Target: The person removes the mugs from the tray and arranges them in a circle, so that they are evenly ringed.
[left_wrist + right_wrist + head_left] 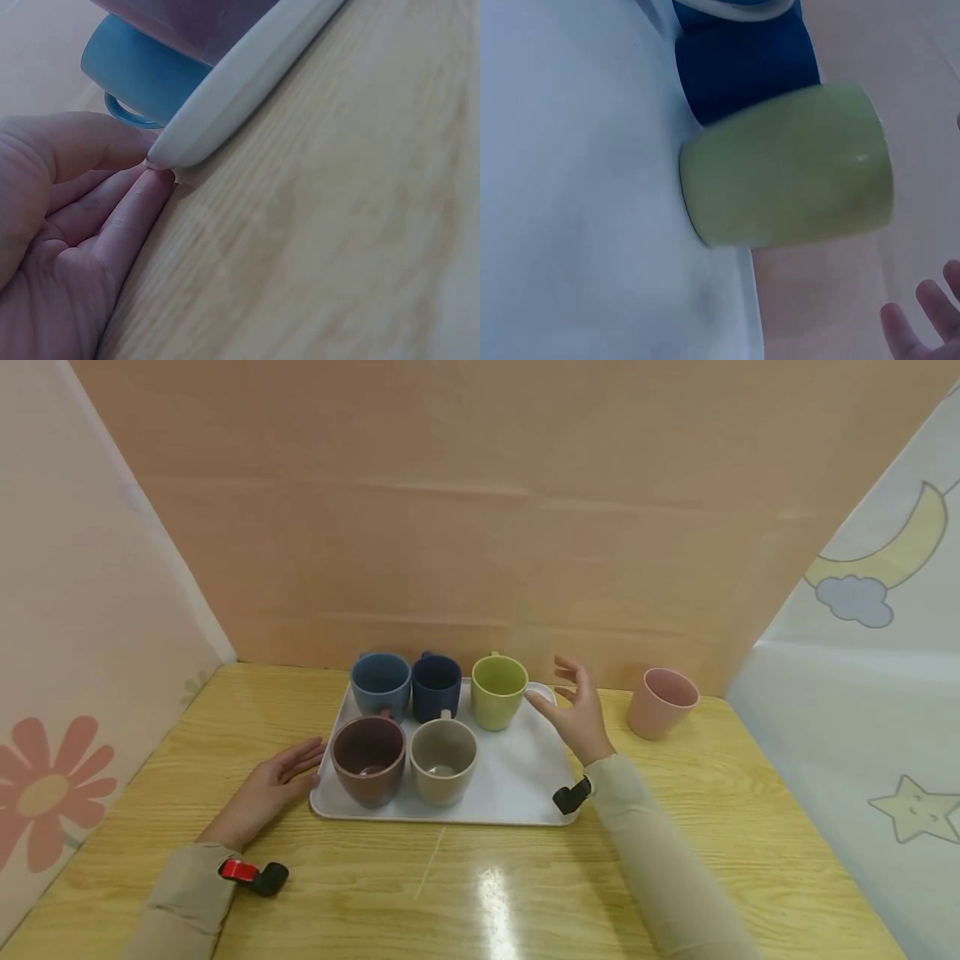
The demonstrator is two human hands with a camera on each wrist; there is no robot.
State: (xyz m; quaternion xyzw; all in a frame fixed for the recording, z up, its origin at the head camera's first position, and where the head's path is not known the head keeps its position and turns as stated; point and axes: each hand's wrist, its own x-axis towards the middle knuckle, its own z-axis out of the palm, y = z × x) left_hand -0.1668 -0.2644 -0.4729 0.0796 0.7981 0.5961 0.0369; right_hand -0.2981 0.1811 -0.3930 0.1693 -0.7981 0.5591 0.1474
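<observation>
A white tray (517, 789) lies on the wooden table with several mugs standing on it. My left hand (262, 793) is at its left edge; in the left wrist view the tray's rim (225, 112) sits between thumb and fingers. Along the back are a light blue mug (381, 700), a navy mug (437, 700) and a yellow-green mug (495, 710). In front of them stand a brownish-red mug (369, 785) and a beige mug (442, 783). Just right of the yellow-green mug, my right hand (581, 718) holds nothing, its fingers spread apart from the thumb.
A pink cup (656, 714) stands on the table (720, 793) beyond the tray's right side, near the back wall. An orange-brown sheet (480, 527) closes off the back. Patterned panels (847, 693) rise on both sides.
</observation>
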